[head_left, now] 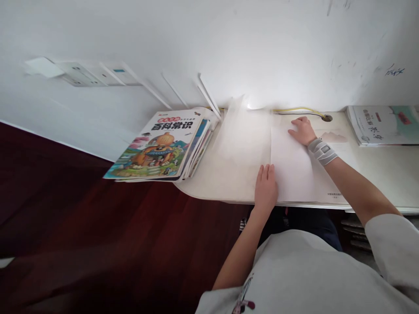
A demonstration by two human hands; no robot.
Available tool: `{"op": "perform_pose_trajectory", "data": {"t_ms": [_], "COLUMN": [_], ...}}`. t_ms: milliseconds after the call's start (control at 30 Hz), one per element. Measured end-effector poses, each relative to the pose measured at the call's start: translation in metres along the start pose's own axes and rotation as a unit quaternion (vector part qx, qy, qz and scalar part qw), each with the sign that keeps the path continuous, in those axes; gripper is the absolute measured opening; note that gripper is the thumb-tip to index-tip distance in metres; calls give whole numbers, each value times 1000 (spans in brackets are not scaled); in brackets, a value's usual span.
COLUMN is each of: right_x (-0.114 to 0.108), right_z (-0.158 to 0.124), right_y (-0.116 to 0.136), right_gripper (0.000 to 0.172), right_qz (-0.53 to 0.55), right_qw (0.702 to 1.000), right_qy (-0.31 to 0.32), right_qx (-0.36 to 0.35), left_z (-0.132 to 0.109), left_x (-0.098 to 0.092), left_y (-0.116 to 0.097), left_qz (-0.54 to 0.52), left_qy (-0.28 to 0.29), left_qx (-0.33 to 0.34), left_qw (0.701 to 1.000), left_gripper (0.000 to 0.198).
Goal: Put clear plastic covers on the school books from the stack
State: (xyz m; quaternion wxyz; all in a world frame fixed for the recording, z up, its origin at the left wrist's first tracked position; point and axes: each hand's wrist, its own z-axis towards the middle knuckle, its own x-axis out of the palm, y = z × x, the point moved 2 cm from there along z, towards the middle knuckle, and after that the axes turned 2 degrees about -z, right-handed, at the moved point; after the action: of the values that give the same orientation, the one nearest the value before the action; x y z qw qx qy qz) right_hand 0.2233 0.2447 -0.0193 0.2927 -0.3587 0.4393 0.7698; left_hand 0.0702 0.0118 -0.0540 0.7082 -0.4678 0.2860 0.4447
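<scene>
A plain white sheet (291,168) lies on the desk in front of me, over a pale printed page with a faint mountain drawing (332,137) and small dark print near the front edge. My left hand (266,187) rests along the sheet's lower left edge, fingers stretched out flat. At the upper part of the sheet is my right hand (303,131), fingers loosely bent and thumb apart, with a grey-white band on the wrist. Left of the sheet, a blurred translucent plastic cover (242,135) lies spread out, its far end raised toward the wall.
A stack of books with a colourful cover (157,150) overhangs the desk's (209,185) rounded left end. More books (382,124) lie at the right. A yellow cable (297,109) runs along the wall to a cable hole (326,118). Wall sockets (81,74) are at upper left.
</scene>
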Motion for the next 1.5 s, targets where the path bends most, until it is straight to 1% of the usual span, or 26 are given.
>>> {"op": "perform_pose_trajectory", "data": {"t_ms": [100, 233, 333, 433, 500, 567, 600, 700, 767, 867, 967, 1033, 1100, 1200, 1300, 1400, 1500], "right_x": [4, 11, 16, 19, 19, 19, 19, 18, 16, 9, 4, 3, 4, 8, 12, 14, 15], "right_z": [1, 1, 1, 2, 2, 3, 4, 6, 7, 4, -5, -12, -18, -23, -26, -28, -29], "right_y": [1, -4, -7, -4, 1, 4, 5, 3, 0, -10, -22, -27, -28, -22, -16, -13, -13], "right_gripper": [46, 45, 41, 37, 37, 38, 38, 40, 41, 45, 54, 60, 67, 76, 80, 80, 80], "right_qz": [30, 51, 61, 59, 52, 46, 44, 53, 80, 132, 173, 197, 209, 190, 157, 137, 128], "right_qw": [999, 998, 996, 996, 996, 995, 995, 994, 994, 989, 979, 973, 972, 980, 986, 988, 990], "right_qy": [-12, -23, -44, -59, -61, -57, -53, -37, -26, -23, -39, -44, -33, 8, 47, 64, 62], "right_qx": [6, 24, 41, 45, 48, 61, 70, 86, 74, 70, 102, 114, 104, 64, 24, 1, 3], "left_z": [-2, -5, -10, -15, -18, -23, -25, -34, -37, -36, -34, -34, -35, -39, -44, -46, -45], "left_x": [-1, -4, -9, -15, -20, -26, -27, -27, -24, -19, -17, -17, -16, -14, -12, -11, -12], "left_y": [2, 3, 5, 7, 3, -9, -18, -47, -61, -66, -60, -57, -54, -51, -46, -41, -36], "left_qz": [-3, -2, 0, 3, 8, 8, 6, 2, 13, 15, -5, -14, -17, -18, -24, -27, -25], "left_qy": [-11, -9, -8, -13, -29, -43, -47, -45, -49, -74, -100, -100, -93, -92, -103, -103, -105], "left_qx": [8, 18, 26, 29, 38, 82, 121, 243, 275, 278, 281, 277, 267, 254, 251, 253, 238], "left_qw": [1000, 1000, 1000, 999, 999, 996, 991, 969, 960, 958, 955, 955, 959, 963, 962, 962, 965], "left_gripper": [49, 47, 47, 48, 43, 34, 31, 33, 27, 18, 17, 17, 18, 18, 19, 21, 19]}}
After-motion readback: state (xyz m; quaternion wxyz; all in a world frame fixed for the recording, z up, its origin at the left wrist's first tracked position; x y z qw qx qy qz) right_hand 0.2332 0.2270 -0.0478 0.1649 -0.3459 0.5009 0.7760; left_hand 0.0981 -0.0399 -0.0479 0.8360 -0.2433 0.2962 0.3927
